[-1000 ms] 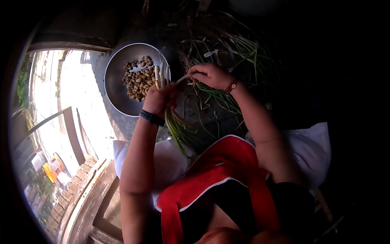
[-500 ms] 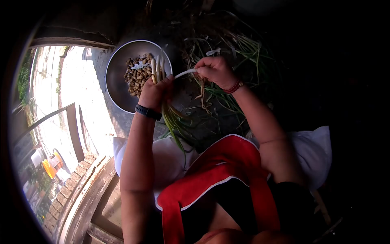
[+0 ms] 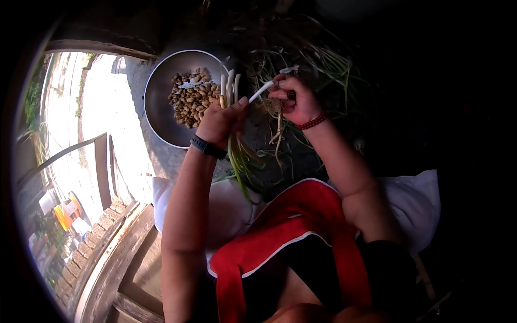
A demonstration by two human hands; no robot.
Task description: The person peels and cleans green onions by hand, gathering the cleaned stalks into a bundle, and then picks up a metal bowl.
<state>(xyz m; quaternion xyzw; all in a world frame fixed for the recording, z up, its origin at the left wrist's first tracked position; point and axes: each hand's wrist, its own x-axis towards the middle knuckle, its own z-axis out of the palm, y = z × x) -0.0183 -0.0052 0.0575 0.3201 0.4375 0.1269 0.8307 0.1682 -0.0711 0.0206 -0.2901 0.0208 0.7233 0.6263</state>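
My left hand is wrapped around a bunch of green onions. Their white ends point up past my thumb, and the green leaves hang below the fist toward my lap. One white stalk slants out of the bunch to the right. At its tip, my right hand is closed in a pinch, with the fingers curled. Stringy brown roots dangle just under those fingers; whether they are attached to the pinched stalk is unclear.
Behind my left hand a round metal bowl holds many small brown nut-like pieces. Loose green stalks lie on the dark ground to the right. A wooden frame borders the bright area at left. My red apron covers my lap.
Both hands have shifted slightly right. The right fingers have curled more at the stalk's tip, the stalk tilts up more steeply, and the roots beneath show more.
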